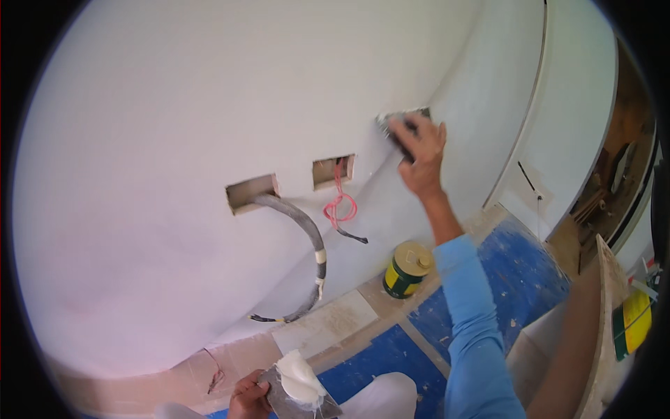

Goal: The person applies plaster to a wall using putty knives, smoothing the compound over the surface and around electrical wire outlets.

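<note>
My right hand grips a metal putty blade pressed against the white wall, right of two rectangular cut-outs. A thick grey cable hangs from the left cut-out; thin pink wires come from the right one. At the bottom, my left hand holds a metal plate with a mound of white putty on it.
A round green-and-yellow can stands by the wall's foot. Blue sheeting covers part of the floor. At the right are a pale board edge, a yellow container and an opening with dark clutter behind.
</note>
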### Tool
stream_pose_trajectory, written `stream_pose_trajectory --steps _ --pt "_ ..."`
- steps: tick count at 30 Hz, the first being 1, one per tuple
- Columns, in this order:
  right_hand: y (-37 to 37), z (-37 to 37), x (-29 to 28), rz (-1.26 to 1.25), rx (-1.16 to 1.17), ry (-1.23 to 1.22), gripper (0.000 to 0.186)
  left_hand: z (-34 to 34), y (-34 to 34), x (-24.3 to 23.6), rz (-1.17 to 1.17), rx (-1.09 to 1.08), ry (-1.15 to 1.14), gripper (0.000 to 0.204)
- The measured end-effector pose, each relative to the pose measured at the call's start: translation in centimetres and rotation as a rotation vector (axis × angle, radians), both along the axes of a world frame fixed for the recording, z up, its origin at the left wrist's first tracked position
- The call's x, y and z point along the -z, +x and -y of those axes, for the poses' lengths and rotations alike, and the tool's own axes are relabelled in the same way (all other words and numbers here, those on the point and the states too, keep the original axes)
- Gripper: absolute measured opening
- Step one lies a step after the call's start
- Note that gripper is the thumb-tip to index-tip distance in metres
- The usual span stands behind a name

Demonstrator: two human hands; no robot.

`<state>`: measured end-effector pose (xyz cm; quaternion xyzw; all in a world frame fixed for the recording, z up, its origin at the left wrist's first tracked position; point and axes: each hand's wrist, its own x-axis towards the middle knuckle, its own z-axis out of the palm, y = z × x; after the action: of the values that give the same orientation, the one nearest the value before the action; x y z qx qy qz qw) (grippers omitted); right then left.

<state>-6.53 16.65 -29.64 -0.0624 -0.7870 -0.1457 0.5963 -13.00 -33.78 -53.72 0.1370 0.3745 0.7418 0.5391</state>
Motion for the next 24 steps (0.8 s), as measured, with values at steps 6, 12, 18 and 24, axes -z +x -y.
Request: stream_pose_trajectory --steps 6,12,18,24 --pt "0.5 3.5 8.9 0.135 0.078 -0.038 0.076 -2.8 2.0 -3.1 0.038 -0.165 0.003 0.031" --pt "3.5 4.4 12.9 0.388 0.121 -0.075 0.073 -1.5 2.5 -5.8 -0.034 -0.21 -0.018 0.031" --pt "11.4 8.8 14.2 0.012 -0.211 -0.79 0.037 -2.3 1.7 -10.0 -0.139 -0.12 0.03 0.029" --pt "14.8 19.8 8.2 0.427 -0.176 -0.206 0.033 -4.4 -0.7 -11.2 -0.232 -0.193 0.151 0.03"
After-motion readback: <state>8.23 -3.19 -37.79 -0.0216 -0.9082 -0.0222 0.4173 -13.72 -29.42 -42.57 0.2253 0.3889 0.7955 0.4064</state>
